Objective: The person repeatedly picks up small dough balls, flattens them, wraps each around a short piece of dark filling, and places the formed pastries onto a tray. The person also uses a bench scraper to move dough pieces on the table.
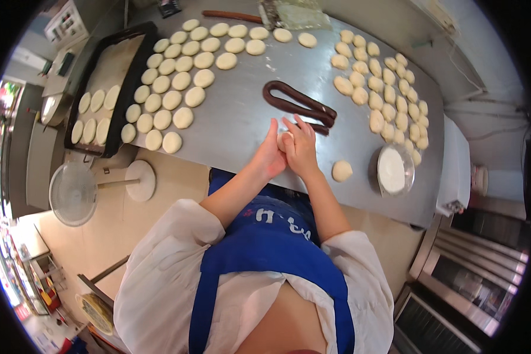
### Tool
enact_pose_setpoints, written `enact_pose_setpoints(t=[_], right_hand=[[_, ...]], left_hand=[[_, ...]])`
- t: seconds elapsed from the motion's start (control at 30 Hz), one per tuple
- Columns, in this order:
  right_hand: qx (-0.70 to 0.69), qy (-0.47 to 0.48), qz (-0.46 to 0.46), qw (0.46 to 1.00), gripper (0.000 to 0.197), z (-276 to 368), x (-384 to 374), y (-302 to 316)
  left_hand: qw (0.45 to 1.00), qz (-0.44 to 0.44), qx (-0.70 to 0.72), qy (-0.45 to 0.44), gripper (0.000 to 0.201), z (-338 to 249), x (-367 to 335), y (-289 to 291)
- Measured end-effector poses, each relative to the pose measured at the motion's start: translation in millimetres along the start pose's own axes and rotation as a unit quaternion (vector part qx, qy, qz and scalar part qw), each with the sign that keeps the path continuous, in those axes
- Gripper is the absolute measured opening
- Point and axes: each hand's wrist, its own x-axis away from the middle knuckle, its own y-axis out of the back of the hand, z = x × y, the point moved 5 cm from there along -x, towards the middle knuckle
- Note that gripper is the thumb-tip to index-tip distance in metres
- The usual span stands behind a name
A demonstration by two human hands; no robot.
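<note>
Over the near edge of the metal table (230, 133), my hands meet around a small piece of pale dough (285, 142). My left hand (269, 157) cups it from the left, thumb pointing up. Fingers of my right hand (302, 148) curl over the dough from the right and partly hide it. Just beyond my fingers lies a folded rope of dark brown paste (324, 111). A single dough ball (341, 171) sits to the right of my right hand. Farther right stands a clear bowl (410, 176) of white flour (390, 170).
Rows of flattened dough rounds (183, 117) cover the table's left side. Many small dough pieces (389, 94) are grouped at the right. A black-rimmed baking tray (137, 76) holds several rounds at far left. A rolling pin (232, 16) and plastic bag (298, 16) lie at the back.
</note>
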Motion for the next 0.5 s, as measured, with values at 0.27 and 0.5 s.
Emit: enact_pose_setpoints(t=[0.27, 0.5], right_hand=[[0.006, 0.075, -0.005, 0.997, 0.038, 11.5, -6.4, -25.7], [-0.058, -0.008, 0.005, 0.998, 0.061, -1.7, 14.9, -46.7]], left_hand=[[0.972, -0.096, -0.147, -0.157, 0.064, -0.4, 17.5, 17.6], [0.963, -0.110, -0.238, -0.053, 0.055, -20.5, 15.6, 69.6]])
